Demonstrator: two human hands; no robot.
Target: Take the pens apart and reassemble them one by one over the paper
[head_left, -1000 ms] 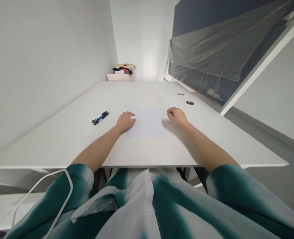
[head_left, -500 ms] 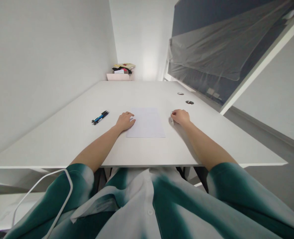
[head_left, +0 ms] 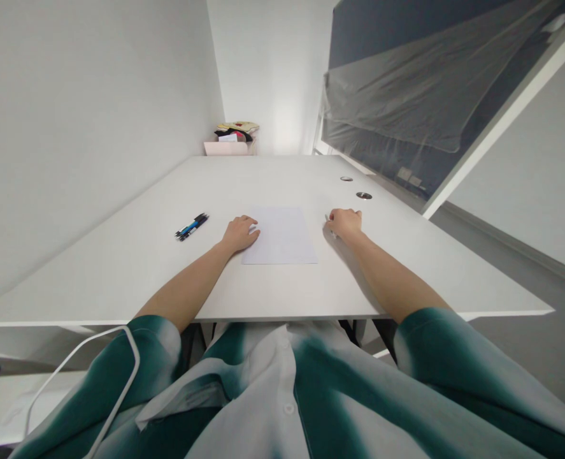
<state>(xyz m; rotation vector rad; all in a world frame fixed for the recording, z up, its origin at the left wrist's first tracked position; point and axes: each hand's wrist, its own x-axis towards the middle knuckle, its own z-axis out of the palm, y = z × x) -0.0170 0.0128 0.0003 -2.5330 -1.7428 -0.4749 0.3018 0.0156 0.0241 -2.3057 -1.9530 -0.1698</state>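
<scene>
So, far left on the white desk (head_left: 120,268) lie dark and blue pens (head_left: 192,225), well apart from both hands. Left hand (head_left: 239,233) rests flat w/ fingers loose, gripping nothing, on the paper sheet's (head_left: 281,235) left edge. Just right of the sheet, right hand (head_left: 345,223) is curled round a thin pale item (head_left: 328,222), poss. a pen.

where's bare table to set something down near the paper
Bare table stretches beyond the paper to the far box, and between the pens and the near edge. Tightest around the paper, flanked by left hand and right hand.
</scene>
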